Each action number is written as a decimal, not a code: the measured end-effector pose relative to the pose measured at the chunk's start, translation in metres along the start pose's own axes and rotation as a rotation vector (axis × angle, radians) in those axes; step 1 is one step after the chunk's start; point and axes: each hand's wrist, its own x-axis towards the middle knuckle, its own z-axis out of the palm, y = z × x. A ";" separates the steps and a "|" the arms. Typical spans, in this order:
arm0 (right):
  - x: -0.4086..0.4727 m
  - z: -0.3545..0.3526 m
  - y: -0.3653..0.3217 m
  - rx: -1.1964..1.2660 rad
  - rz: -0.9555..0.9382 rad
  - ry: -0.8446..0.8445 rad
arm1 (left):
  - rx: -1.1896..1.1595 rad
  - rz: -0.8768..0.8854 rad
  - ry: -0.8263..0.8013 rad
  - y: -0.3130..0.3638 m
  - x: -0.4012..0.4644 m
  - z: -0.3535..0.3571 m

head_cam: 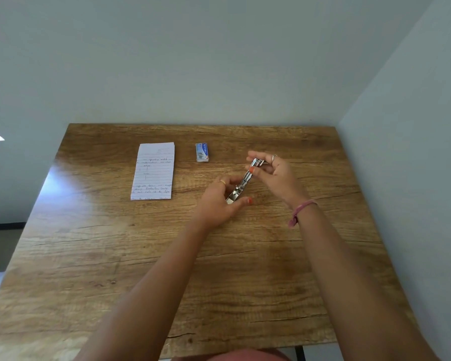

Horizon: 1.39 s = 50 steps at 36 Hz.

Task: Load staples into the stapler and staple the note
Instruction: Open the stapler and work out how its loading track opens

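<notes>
Fingers (255, 171) of right hand (276, 175) are pinching the far end of the silver metal stapler (241, 184); left hand (219, 201) is gripping its near end, right of the lined handwritten note (153, 171).

note (153, 171) handwriting, staple box (202, 152) print — unreadable

Head view of a wooden bench (167, 256) set against pale walls. Both hands hold a metal stapler (241, 185) above the bench: the left hand (219, 201) grips its near end, while the right hand (274, 175) pinches its far, raised end. A lined, handwritten note (153, 171) lies flat to the left; a small staple box (202, 152) rests between the note and the hands.
</notes>
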 end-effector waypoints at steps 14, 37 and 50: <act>-0.004 0.001 0.014 -0.051 -0.017 0.046 | 0.250 0.010 0.196 -0.011 0.003 0.013; -0.020 -0.015 0.008 -0.383 -0.231 0.235 | 0.251 0.006 0.177 -0.009 0.003 0.013; -0.025 -0.008 0.006 -0.810 -0.228 0.023 | 0.289 0.021 0.173 -0.010 0.003 0.013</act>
